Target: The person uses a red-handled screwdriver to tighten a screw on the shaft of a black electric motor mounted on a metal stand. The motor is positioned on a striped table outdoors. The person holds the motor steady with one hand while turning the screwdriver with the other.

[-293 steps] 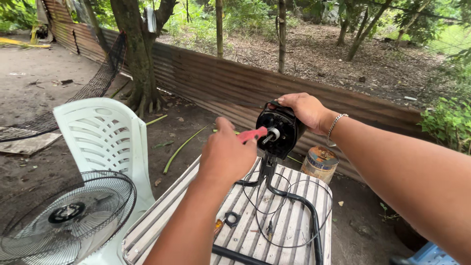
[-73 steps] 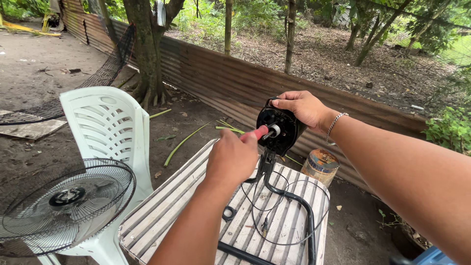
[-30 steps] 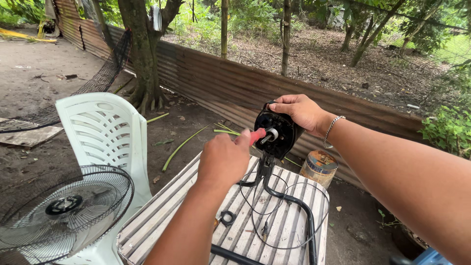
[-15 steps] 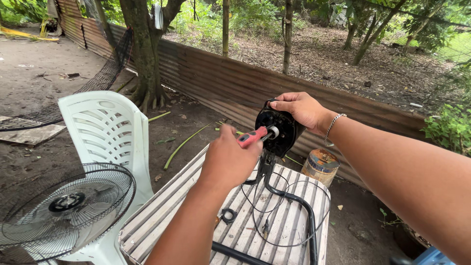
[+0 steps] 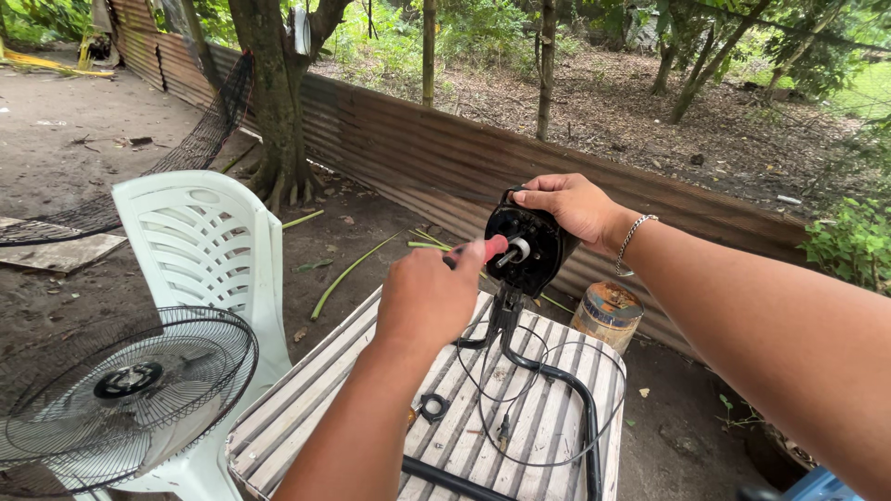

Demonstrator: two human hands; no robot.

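- The right hand (image 5: 571,206) is clamping its grip over the top of the black fan motor housing (image 5: 524,249), holding it up above the slatted surface (image 5: 325,390).
- The left hand (image 5: 429,295) is wrapping its grip tight around a red-handled screwdriver (image 5: 489,249), and the tool's end is pressing at the housing's centre, right by the pale hub.
- Below the housing, a black stand tube (image 5: 566,390) is curving down across the surface, with a thin black cable (image 5: 520,417) looping loosely around it.
- A small black ring-shaped part (image 5: 432,406) is lying on the surface, near the left forearm.
- Just beyond the surface's far corner, below the housing, a rusty round tin (image 5: 608,314) is sitting on the dirt; its lid is on, so I cannot tell what is inside.
- Left of the surface, a white plastic chair (image 5: 209,246) is carrying a wire fan guard (image 5: 121,394) leaning at its seat.
- Behind the housing, a corrugated metal fence (image 5: 408,158) is running along the yard.
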